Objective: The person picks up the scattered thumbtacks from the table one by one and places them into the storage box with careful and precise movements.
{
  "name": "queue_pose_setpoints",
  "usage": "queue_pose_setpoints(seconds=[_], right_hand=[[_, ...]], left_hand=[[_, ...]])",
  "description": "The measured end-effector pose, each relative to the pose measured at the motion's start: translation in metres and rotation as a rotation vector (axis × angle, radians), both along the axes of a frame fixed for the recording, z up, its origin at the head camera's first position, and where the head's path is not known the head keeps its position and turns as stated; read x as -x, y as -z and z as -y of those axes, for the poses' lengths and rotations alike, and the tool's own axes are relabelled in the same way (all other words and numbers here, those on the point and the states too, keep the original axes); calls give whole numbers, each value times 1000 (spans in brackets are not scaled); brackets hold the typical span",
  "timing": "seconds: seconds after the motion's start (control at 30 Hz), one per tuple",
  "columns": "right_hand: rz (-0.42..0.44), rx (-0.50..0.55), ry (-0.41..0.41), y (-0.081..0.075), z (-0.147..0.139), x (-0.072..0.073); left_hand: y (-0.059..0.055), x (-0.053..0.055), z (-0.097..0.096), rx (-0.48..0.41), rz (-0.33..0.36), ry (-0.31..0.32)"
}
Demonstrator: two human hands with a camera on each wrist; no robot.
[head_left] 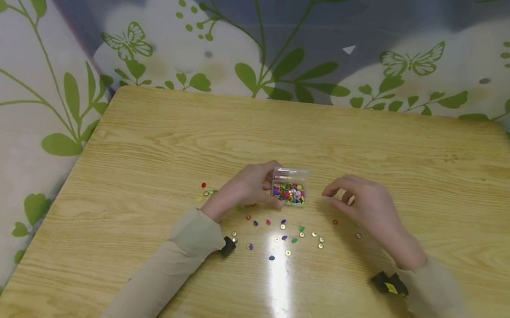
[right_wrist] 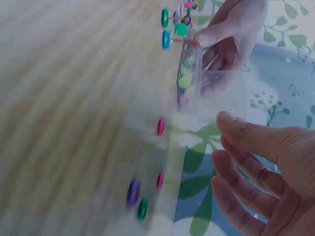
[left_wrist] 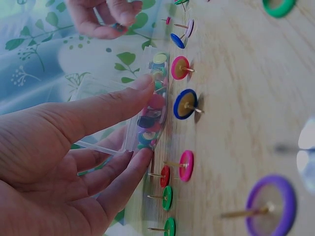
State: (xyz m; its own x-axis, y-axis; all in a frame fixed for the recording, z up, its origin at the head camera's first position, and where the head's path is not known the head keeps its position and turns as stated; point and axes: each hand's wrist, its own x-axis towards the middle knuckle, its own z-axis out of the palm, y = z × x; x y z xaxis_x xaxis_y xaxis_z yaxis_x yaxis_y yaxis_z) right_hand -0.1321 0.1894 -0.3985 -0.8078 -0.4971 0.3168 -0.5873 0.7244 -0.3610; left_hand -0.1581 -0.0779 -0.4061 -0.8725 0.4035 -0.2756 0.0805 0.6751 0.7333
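Observation:
My left hand (head_left: 248, 183) grips a small clear plastic box (left_wrist: 132, 132) between thumb and fingers. Its hinged lid (head_left: 291, 174) stands open, and many coloured thumbtacks (head_left: 288, 192) fill the box. To the right of the box and apart from it, my right hand (head_left: 362, 202) is held with thumb and forefinger together. A small dark teal thumbtack (left_wrist: 118, 26) shows at those fingertips in the left wrist view; the right wrist view hides it. Loose thumbtacks lie near both hands, among them a blue one (left_wrist: 185, 104) and a purple one (right_wrist: 133, 192).
More loose thumbtacks, such as a green one (head_left: 301, 228) and a red one (head_left: 204, 185), are scattered over the wooden table (head_left: 181, 126) in front of and beside the box. A leaf-patterned covering (head_left: 293, 33) hangs behind the table.

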Motion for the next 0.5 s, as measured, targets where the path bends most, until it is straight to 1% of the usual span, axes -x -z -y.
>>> queue_pose_setpoints(seconds=[0.2,0.5], right_hand=[[23,13,-41,-4,20,4],[-6,58,-78,-4,35,9]], left_hand=[[1,1,-1,-2,3,-4],[1,1,-1,-7,-3,-1]])
